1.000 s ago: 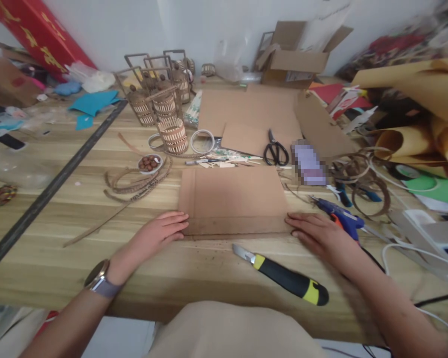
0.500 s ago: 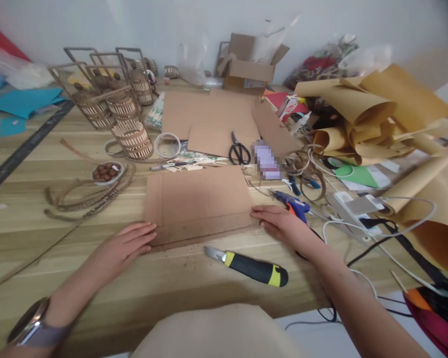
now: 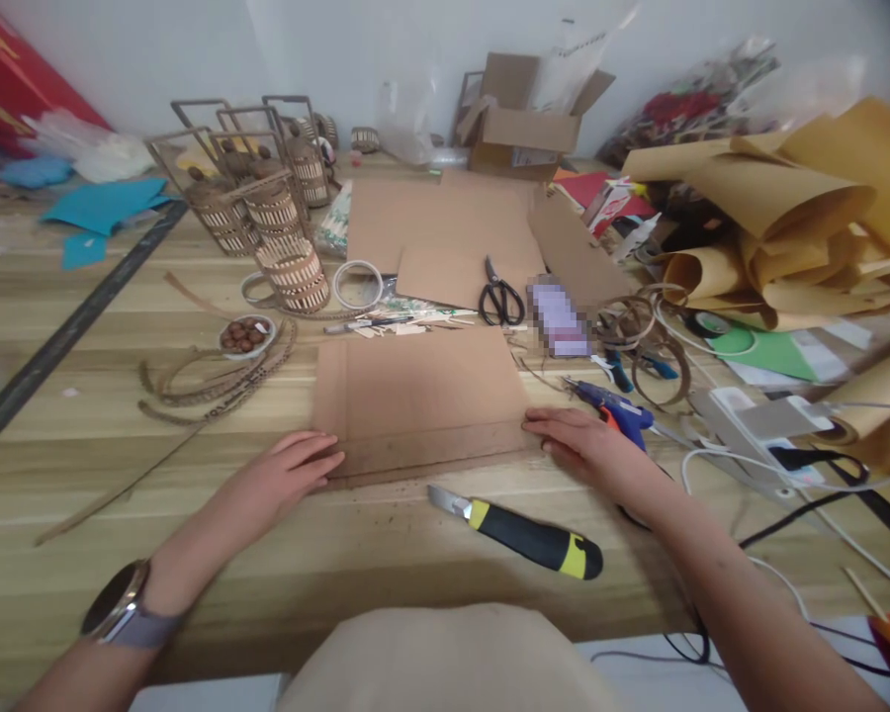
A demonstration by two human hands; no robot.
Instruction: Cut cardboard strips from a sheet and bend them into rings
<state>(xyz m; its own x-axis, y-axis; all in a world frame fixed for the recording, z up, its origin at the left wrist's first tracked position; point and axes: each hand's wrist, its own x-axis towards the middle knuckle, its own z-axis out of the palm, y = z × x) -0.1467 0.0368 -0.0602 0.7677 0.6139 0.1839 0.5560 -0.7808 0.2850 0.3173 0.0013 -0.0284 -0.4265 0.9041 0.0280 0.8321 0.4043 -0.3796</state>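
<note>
A brown cardboard sheet (image 3: 422, 391) lies flat on the wooden table (image 3: 119, 465) in front of me, with a scored strip along its near edge. My left hand (image 3: 286, 475) rests flat at the sheet's near left corner, fingers stretched out and touching its edge. At the near right corner my right hand (image 3: 585, 447) lies flat with its fingers on the sheet's edge. A black and yellow utility knife (image 3: 523, 532), blade out, lies on the table just in front of the sheet, between my hands. A watch sits on my left wrist.
A blue glue gun (image 3: 612, 405) lies by my right hand. Black scissors (image 3: 500, 297), more cardboard sheets (image 3: 445, 222), woven cardboard lanterns (image 3: 282, 237), a bowl of beads (image 3: 247, 334), cardboard strips, rolled kraft paper (image 3: 771, 213), a white power strip (image 3: 749, 425) with cables, and an open box (image 3: 523, 129) surround the sheet.
Only my head has turned: right, then partly back left, shifting the scene. Both hands stay flat on the sheet's near corners and the knife has not moved.
</note>
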